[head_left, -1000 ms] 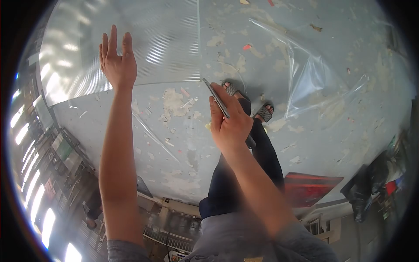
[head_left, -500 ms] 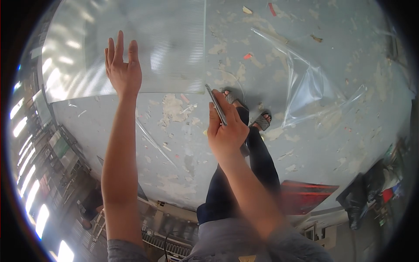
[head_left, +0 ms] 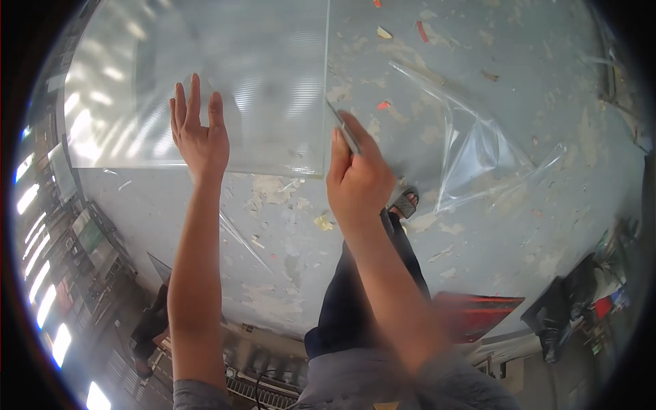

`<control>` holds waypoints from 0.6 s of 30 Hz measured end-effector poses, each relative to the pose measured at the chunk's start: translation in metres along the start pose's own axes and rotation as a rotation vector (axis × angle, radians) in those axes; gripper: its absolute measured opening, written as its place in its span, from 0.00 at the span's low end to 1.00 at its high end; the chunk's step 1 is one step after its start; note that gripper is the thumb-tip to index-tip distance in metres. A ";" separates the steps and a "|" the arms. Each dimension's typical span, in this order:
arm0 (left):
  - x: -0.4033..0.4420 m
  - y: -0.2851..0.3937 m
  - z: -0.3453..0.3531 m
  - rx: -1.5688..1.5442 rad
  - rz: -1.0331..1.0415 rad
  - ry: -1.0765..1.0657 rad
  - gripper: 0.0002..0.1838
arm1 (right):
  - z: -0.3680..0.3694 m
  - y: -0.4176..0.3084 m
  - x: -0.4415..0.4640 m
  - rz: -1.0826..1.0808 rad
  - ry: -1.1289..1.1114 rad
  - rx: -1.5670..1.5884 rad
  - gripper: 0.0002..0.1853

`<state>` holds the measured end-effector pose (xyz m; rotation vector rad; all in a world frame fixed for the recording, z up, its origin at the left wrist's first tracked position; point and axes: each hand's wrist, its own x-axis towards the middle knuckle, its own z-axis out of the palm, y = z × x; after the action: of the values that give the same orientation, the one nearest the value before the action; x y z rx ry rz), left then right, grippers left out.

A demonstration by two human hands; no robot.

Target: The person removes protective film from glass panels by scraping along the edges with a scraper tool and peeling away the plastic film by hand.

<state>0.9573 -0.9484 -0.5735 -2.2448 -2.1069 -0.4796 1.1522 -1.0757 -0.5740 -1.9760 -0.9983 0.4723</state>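
Note:
A translucent, finely ribbed plastic sheet (head_left: pixel 273 75) fills the upper left of the head view, its straight right edge running away from me. My left hand (head_left: pixel 201 140) rests palm down over the sheet near its front edge, fingers spread, holding nothing. Just right of the sheet's edge, my right hand (head_left: pixel 362 171) is closed around a slim metal utility knife (head_left: pixel 347 134). The knife's thin tip points up and left toward the edge. Whether it touches the sheet I cannot tell.
Crumpled clear film (head_left: pixel 482 143) lies on the scuffed grey floor (head_left: pixel 424 266) to the right. A red panel (head_left: pixel 478 316) is at lower right, near black bags (head_left: pixel 547 318). My sandalled foot (head_left: pixel 404 203) shows beyond my right hand. Scraps are scattered about.
My right hand with the utility knife has moved forward along the sheet's right edge. The sheet and left hand sit lower in view. One sandalled foot no longer shows.

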 end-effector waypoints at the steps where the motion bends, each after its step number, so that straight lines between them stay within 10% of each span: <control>1: 0.000 0.000 -0.002 -0.012 -0.004 -0.002 0.27 | 0.002 -0.004 0.012 0.014 -0.006 -0.017 0.09; 18: 0.001 0.009 -0.013 -0.015 -0.009 -0.087 0.27 | 0.029 -0.028 0.106 0.066 0.038 -0.076 0.09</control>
<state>0.9638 -0.9506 -0.5594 -2.3062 -2.1617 -0.4069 1.1855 -0.9683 -0.5633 -2.0835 -0.9423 0.4363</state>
